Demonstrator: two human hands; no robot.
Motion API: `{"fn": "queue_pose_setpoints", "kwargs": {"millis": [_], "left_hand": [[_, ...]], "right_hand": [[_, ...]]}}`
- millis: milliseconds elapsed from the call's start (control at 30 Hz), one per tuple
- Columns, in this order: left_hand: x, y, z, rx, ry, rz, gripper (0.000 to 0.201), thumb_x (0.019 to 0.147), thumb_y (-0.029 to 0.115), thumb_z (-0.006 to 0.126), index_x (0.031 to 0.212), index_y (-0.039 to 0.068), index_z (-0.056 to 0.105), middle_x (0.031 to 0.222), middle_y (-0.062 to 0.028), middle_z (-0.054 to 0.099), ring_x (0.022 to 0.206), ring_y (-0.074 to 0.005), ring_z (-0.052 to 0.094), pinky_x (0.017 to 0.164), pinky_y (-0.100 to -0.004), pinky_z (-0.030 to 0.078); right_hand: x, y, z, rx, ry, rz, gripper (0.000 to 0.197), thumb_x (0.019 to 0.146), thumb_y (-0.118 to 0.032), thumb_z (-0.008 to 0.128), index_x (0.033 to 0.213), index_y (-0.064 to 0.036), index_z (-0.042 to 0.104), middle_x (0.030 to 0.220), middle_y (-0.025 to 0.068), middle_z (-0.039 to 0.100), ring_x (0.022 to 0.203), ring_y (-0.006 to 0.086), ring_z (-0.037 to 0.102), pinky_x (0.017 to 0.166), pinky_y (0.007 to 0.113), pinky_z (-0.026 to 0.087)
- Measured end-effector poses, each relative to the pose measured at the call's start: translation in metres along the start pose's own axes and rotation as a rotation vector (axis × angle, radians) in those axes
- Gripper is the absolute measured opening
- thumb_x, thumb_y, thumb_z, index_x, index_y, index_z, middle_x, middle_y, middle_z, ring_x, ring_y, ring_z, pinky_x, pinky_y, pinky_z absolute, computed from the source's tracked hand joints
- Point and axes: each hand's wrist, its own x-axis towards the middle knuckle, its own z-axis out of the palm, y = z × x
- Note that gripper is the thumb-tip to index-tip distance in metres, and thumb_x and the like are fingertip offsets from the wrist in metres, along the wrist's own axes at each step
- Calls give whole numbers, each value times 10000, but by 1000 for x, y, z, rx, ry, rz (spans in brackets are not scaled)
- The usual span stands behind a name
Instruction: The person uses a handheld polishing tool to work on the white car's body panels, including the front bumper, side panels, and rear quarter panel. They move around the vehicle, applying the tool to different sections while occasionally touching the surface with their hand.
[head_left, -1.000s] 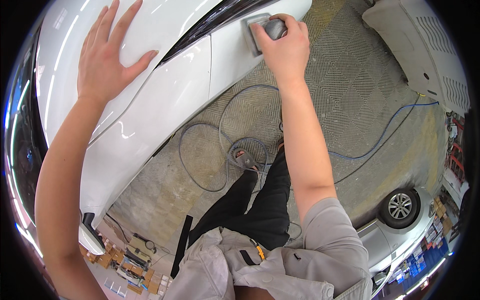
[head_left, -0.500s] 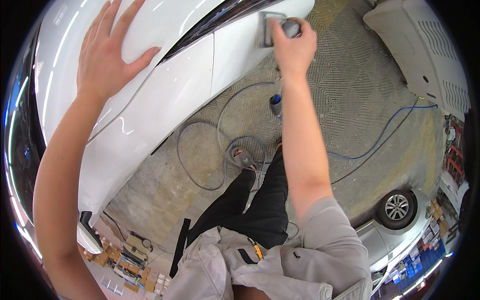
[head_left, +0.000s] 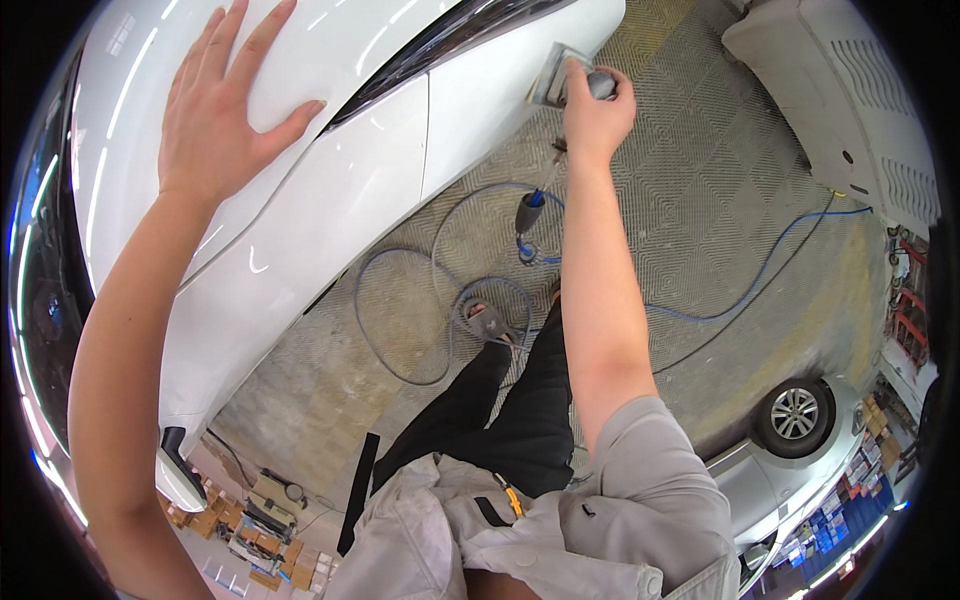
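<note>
My left hand [head_left: 212, 125] lies flat with fingers spread on the white hood of a car [head_left: 300, 70]. My right hand [head_left: 598, 120] grips an air sander [head_left: 552, 80] with a flat, square grey pad and a dark rounded top. The pad sits tilted at the outer edge of the white front panel [head_left: 500, 95], below the dark headlight strip [head_left: 440, 45]. Whether its underside touches the panel is hidden. From the sander hangs a hose fitting [head_left: 530, 212] with a blue end, above the floor.
A grey hose [head_left: 400, 378] lies in loops around my sandalled foot [head_left: 487, 322]. A blue hose [head_left: 740, 300] and a dark cable cross the patterned floor to the right. A pale vented panel [head_left: 840, 90] stands at far right; a silver car's wheel [head_left: 795, 415] is at lower right.
My right hand has brought the sander slightly right and nearer, to the panel's edge, and tilted it. The hanging hose fitting has swung left. My left hand stays on the hood.
</note>
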Motion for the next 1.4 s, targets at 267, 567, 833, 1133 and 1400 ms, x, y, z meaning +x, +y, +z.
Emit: {"fn": "queue_pose_setpoints", "kwargs": {"millis": [267, 567, 833, 1133, 1400], "left_hand": [[-2, -4, 5, 7, 14, 7, 913, 879, 486, 826, 1666, 363, 380, 1715, -83, 389, 1571, -342, 381, 1247, -520, 395], [7, 10, -8, 40, -72, -57, 929, 861, 494, 819, 1662, 295, 392, 1695, -155, 384, 1557, -396, 379, 1251, -550, 371], [13, 32, -29, -22, -208, -186, 1044, 766, 408, 865, 1665, 212, 372, 1690, -284, 300, 1559, -498, 306, 1267, -593, 309], [12, 26, -26, 10, -237, -174, 1023, 774, 396, 858, 1660, 212, 380, 1685, -275, 316, 1549, -491, 328, 1263, -595, 315], [10, 30, -23, 42, -210, -188, 1025, 764, 387, 863, 1655, 215, 386, 1676, -276, 334, 1530, -492, 362, 1254, -575, 333]], "right_hand": [[-67, -1, 9, 21, -31, -232, 477, 839, -325, 900, 1164, -36, 703, 1193, 137, 568, 1003, 266, 611, 892, 395, 524], [-71, 15, 9, 104, 9, -46, 476, 861, -305, 893, 1179, -18, 686, 1229, 147, 559, 1074, 291, 618, 958, 408, 515], [-106, 24, 11, 92, 19, -100, 454, 857, -271, 897, 1168, -17, 686, 1207, 148, 562, 1074, 290, 612, 957, 409, 507], [-130, 22, 9, 117, -8, -121, 442, 849, -248, 903, 1163, -31, 679, 1202, 146, 566, 1085, 299, 598, 954, 415, 502], [-133, 40, 9, 143, -21, -128, 448, 846, -232, 903, 1170, -25, 674, 1192, 150, 571, 1104, 300, 596, 976, 421, 491]]}}
